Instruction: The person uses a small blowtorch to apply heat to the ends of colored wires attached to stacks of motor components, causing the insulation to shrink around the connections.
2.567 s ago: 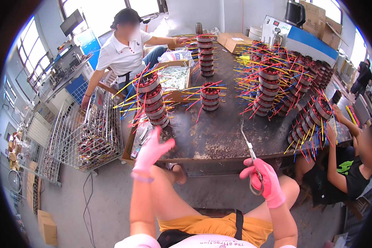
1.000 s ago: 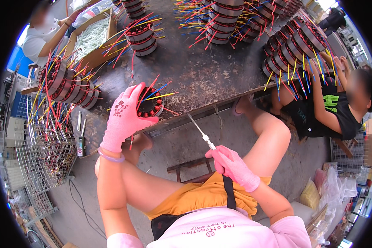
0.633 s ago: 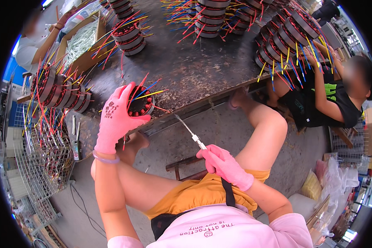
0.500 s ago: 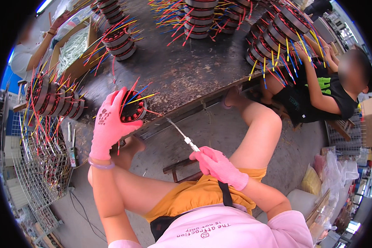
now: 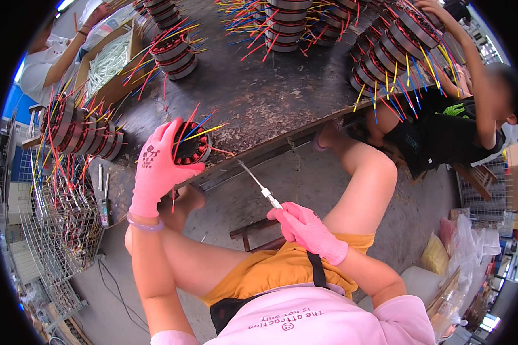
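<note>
My left hand (image 5: 162,167), in a pink glove, is wrapped round a motor stator (image 5: 193,150) at the table's near edge. Its thumb lies along the near side. Red, blue and yellow wires stick out of the stator's top, and one red wire (image 5: 223,152) reaches right, past the table edge. Closed in my pink-gloved right hand (image 5: 309,232) is a thin metal rod tool with a white handle (image 5: 269,195), held above my lap. The tool slants up and left, its tip close to that red wire's end; whether they touch I cannot tell.
Stacked stators with coloured wires stand left (image 5: 83,132), at the back (image 5: 285,31) and right (image 5: 385,52) on the dark worn table (image 5: 259,109). A cardboard box (image 5: 112,63) holds white tubes. Co-workers sit left and right. A wire basket (image 5: 57,213) stands lower left.
The co-worker on the right has raised an arm to the top of the right stator stack. My view has shifted slightly; my hands keep their holds on the stator and the tool.
</note>
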Demonstrator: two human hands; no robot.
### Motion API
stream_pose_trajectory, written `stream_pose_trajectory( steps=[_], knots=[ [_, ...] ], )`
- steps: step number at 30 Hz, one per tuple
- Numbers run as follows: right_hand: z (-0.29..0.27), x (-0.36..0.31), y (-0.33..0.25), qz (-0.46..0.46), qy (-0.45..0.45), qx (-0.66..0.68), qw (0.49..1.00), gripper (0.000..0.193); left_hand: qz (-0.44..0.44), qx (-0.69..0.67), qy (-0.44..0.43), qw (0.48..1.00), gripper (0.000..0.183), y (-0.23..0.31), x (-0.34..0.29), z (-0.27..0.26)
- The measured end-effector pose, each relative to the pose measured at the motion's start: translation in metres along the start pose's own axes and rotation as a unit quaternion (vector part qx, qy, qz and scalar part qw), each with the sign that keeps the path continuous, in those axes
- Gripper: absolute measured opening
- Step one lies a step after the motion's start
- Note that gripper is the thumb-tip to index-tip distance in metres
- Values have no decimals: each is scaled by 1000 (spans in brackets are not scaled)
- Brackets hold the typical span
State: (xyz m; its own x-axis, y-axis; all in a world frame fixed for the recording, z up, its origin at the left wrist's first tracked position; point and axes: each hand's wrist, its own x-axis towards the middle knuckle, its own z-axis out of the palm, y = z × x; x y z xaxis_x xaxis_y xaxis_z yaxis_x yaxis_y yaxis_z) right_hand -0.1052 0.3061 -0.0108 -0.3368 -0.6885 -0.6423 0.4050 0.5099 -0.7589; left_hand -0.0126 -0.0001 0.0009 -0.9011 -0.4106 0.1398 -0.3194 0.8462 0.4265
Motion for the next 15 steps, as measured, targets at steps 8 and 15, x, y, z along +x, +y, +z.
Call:
stream_pose_trajectory(
  steps=[8, 15],
  knots=[
    [0, -1, -5, -10, -4, -10, 1000, 33, -3, 14, 1, 1000, 93, -2, -2, 0],
    [-2, 3, 3, -40, -5, -5, 999, 35, -21, -5, -10, 1000, 94, 7, 0, -2]
  ],
)
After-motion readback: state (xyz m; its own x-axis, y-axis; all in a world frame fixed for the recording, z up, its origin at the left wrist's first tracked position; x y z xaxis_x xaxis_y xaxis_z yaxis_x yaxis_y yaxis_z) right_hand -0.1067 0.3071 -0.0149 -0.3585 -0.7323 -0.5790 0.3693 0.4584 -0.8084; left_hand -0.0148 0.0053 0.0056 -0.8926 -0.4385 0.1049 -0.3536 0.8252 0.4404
